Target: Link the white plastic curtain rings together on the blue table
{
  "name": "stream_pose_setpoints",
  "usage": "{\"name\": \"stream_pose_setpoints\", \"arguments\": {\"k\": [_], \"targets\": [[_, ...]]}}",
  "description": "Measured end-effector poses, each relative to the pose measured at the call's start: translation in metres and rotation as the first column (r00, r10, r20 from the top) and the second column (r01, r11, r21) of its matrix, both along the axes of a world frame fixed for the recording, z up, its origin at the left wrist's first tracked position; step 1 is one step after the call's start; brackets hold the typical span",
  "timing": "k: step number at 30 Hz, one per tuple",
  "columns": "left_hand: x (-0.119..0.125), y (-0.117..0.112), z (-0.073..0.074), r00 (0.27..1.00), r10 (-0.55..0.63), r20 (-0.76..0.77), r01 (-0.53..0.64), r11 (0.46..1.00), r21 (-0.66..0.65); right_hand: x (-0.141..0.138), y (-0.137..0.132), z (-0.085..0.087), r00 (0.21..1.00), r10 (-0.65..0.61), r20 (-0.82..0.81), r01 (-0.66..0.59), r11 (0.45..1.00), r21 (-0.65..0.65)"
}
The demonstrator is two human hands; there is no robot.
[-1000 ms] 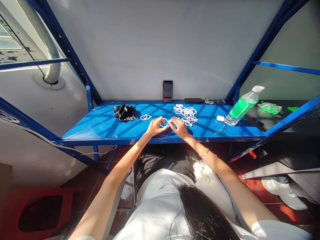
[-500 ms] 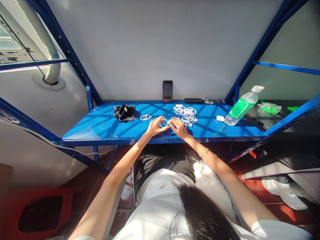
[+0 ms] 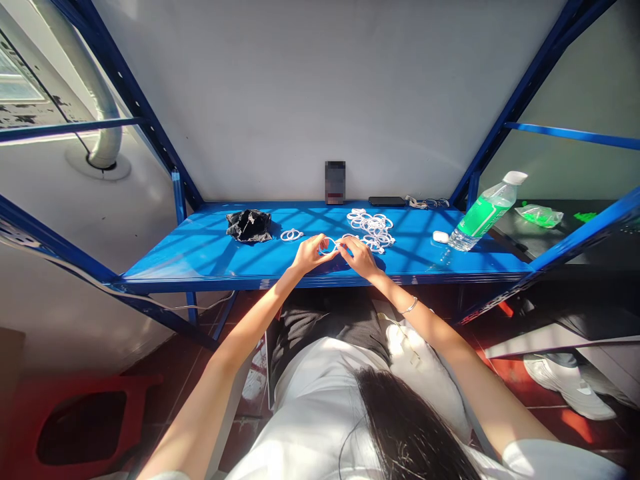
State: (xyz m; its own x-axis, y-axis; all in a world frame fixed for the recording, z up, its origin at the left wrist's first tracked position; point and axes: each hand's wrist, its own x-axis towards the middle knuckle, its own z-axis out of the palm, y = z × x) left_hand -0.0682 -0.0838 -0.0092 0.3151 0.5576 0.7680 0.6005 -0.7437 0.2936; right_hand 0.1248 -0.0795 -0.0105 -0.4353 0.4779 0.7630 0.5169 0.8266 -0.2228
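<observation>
Between my two hands, just above the front part of the blue table [image 3: 200, 257], is a thin white ring [image 3: 327, 251]. My left hand [image 3: 309, 255] is closed on its left side. With thumb and fingers pinched together, my right hand [image 3: 357, 255] grips the ring's right edge, where a small white part shows; its details are too small to tell. Behind my right hand lies a pile of similar white rings [image 3: 375, 227]. A few more white rings [image 3: 291, 235] rest on the table to the left of my left hand.
A crumpled black plastic bag [image 3: 249, 225] sits at left. A black phone [image 3: 387, 201] and a coiled cable [image 3: 425, 202] lie along the back. At right are a small white case [image 3: 441, 237] and a green-labelled water bottle [image 3: 483, 212]. Blue frame posts [image 3: 180, 193] flank the table.
The ring between my hands has tilted slightly and looks flatter. Both hands stay in nearly the same place, and the things on the table have not moved.
</observation>
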Motion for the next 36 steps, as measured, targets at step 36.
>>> {"name": "stream_pose_setpoints", "arguments": {"k": [36], "targets": [[-0.0002,0.0045,-0.0038,0.997,0.059,-0.054,-0.058,0.998,0.019,0.0005,0.0006,-0.0013,1.000,-0.015,-0.016,0.014,0.999,-0.037]]}}
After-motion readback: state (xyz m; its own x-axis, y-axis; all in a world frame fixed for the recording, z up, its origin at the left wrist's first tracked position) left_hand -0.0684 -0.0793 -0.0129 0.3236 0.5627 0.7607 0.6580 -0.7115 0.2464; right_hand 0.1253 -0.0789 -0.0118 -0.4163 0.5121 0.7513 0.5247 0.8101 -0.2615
